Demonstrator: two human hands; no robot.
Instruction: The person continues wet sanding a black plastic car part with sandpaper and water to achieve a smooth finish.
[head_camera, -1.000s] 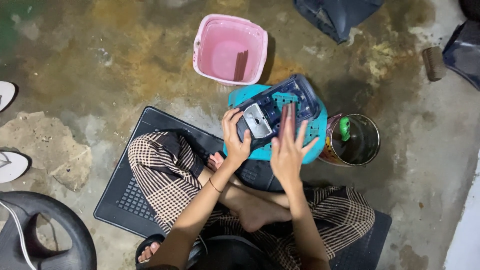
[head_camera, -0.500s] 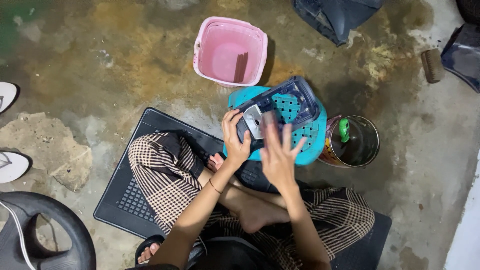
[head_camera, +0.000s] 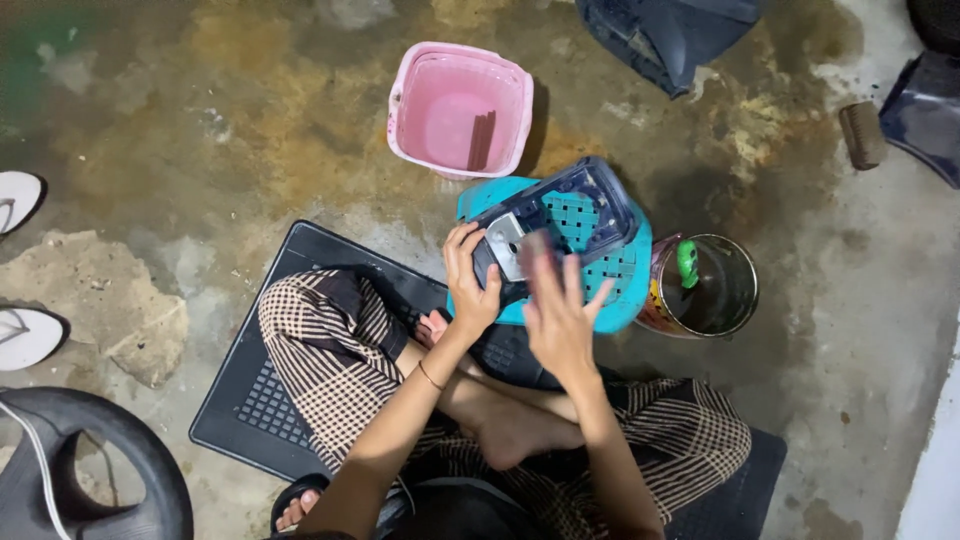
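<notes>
Stained, mottled concrete floor fills the view from above, and a person sits cross-legged on a black rubber mat (head_camera: 250, 400) laid over it, presumably to keep off the damp ground. At the far left edge lie white sandals (head_camera: 18, 200), and a dark tyre-like ring (head_camera: 90, 470) curves into the lower left corner. Further right, beyond the knees, stands a pink plastic tub (head_camera: 460, 105), within arm's reach. Just below it a turquoise perforated stool (head_camera: 625, 270) serves as a low work surface, and a dark blue moulded plastic cover (head_camera: 570, 215) rests tilted on top of it, propped up toward the person. The left hand (head_camera: 470, 285) has its fingers curled around the cover's near left edge, clamped on it, seemingly to hold it steady at that angle. The right hand (head_camera: 555, 300) lies over the cover's near side with fingers spread apart, blurred; whether it presses something against the surface I cannot tell. Just beside the stool to the right stands a round metal tin (head_camera: 705, 290) with a green object inside, and a brown brush (head_camera: 862, 135) lies well apart at the upper right.
</notes>
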